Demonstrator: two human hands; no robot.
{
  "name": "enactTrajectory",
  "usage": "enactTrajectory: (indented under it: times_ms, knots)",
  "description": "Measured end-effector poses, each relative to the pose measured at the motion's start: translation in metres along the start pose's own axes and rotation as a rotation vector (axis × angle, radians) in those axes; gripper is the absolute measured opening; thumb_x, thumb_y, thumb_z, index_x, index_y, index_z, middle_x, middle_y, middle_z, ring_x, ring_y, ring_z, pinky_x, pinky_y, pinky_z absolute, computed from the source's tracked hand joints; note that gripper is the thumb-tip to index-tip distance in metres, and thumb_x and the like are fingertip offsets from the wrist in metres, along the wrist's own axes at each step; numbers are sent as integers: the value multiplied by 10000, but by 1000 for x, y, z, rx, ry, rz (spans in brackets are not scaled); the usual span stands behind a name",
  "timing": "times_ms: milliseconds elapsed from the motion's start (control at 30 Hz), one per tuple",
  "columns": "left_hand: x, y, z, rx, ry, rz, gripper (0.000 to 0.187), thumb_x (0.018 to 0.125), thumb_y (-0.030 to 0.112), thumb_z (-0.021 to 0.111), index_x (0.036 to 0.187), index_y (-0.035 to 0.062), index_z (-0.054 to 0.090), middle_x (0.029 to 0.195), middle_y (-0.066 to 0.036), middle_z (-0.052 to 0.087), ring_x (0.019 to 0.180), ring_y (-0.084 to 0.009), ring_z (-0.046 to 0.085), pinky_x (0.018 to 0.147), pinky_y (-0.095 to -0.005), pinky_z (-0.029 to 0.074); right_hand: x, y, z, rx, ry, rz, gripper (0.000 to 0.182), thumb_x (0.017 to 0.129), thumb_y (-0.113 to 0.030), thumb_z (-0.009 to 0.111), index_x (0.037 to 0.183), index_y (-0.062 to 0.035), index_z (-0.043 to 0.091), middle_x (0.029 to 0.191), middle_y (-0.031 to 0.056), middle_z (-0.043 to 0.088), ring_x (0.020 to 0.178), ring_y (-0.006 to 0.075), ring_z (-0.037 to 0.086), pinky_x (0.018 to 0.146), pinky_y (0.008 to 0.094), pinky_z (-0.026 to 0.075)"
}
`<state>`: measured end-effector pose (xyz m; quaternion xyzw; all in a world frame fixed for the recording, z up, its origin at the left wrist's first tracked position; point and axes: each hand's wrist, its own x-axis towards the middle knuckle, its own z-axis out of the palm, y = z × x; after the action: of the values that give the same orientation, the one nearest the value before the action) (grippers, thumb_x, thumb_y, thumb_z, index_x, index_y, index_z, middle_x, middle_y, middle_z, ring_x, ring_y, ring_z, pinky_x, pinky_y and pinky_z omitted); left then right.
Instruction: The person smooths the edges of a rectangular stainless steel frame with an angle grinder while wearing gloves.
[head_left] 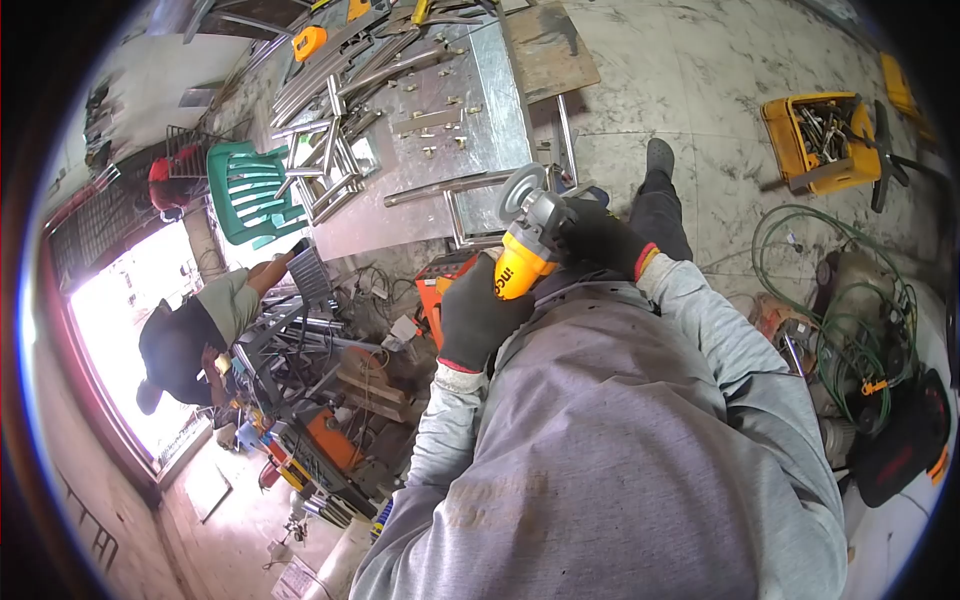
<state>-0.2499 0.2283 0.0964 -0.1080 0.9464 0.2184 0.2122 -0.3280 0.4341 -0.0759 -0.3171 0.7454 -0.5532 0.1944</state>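
Observation:
A yellow angle grinder (pixel 525 262) with "INGCO"-like lettering is held in front of my waist by both gloved hands. My left hand (pixel 480 318), in a dark glove with a red cuff, wraps round the rear of its body. My right hand (pixel 600 236), in a matching glove, is closed near the grey gear head; its fingertips are partly hidden. The round disc (pixel 524 190) points away from me, over the table's near edge. Just beside the disc lies a metal tube frame (pixel 455 190) on the metal-topped table (pixel 497 75).
Metal tubes (pixel 340 75) and a yellow tape measure (pixel 310 42) lie on the table. A green plastic chair (pixel 250 190) stands to the left. Another person (pixel 180 345) bends near the bright doorway. At right are a yellow toolbox (pixel 822 140) and coiled green hose (pixel 850 290).

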Motion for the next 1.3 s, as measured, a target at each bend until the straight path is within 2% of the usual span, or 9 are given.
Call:
enactTrajectory:
  times_ms: [67, 167, 367, 433, 667, 733, 1067, 1167, 1300]
  knots:
    - [0, -2, 0, 9, -4, 2, 477, 749, 342, 912, 1015, 51, 643, 861, -196, 731, 834, -430, 741, 729, -532, 567, 1, -2, -1, -16, -5, 15, 233, 957, -109, 729, 1186, -69, 708, 1085, 152, 753, 972, 355, 746, 850, 452, 606]
    - [3, -3, -2, -14, -6, 13, 491, 743, 347, 918, 1019, 47, 644, 869, -202, 733, 839, -439, 740, 733, -536, 566, 4, 0, -2, -10, -78, 65, 544, 730, -47, 826, 1250, -86, 670, 1130, 160, 745, 1042, 389, 725, 905, 463, 600]
    - [13, -2, -11, -16, -41, 45, 497, 738, 335, 928, 1031, 34, 663, 885, -207, 739, 845, -444, 740, 736, -524, 565, -1, -3, -2, -7, -64, -41, 507, 744, -22, 807, 1233, -90, 693, 1117, 164, 737, 1026, 389, 722, 881, 465, 603]
    - [18, -6, -13, -67, -46, 66, 498, 737, 332, 931, 1038, 32, 672, 888, -208, 740, 846, -446, 741, 737, -519, 565, 1, -13, -10, 467, -122, 386, 215, 999, -149, 708, 1194, -59, 715, 1053, 101, 776, 901, 234, 752, 793, 393, 617]
    - [19, -5, -17, -72, -82, 41, 528, 736, 270, 925, 1152, 23, 713, 928, -202, 755, 882, -396, 767, 780, -460, 583, -3, -17, -4, 347, -127, 393, 313, 952, -78, 757, 1261, -66, 710, 1064, 71, 777, 929, 219, 749, 826, 374, 623]
    - [20, -4, -14, -62, -84, 53, 525, 742, 270, 923, 1161, 28, 719, 925, -194, 761, 878, -390, 771, 782, -459, 588, -10, -13, -2, 625, 25, 401, 258, 957, -126, 732, 1203, -54, 699, 953, 94, 740, 696, 136, 681, 636, 342, 583]
    - [11, -15, 21, -85, -13, 110, 546, 724, 346, 951, 1113, 67, 687, 885, -178, 748, 836, -403, 754, 742, -510, 583, -16, -5, -14, 492, 27, 349, 184, 1012, -129, 693, 1172, -53, 744, 928, 67, 767, 738, 149, 737, 648, 335, 614]
    - [12, -15, 27, -123, -14, 76, 547, 732, 354, 944, 1127, 75, 687, 891, -174, 751, 848, -398, 755, 747, -509, 585, -18, 7, -7, 779, 9, 499, 220, 1017, -134, 711, 1221, -57, 740, 976, 70, 783, 766, 145, 755, 679, 326, 636]
    - [12, -21, 30, -156, 1, 99, 552, 731, 347, 943, 1137, 73, 690, 898, -175, 753, 859, -402, 754, 757, -507, 587, -17, 0, -15, 423, -25, 374, 279, 1020, -161, 738, 1280, -62, 724, 1008, 69, 785, 784, 133, 762, 690, 316, 643]
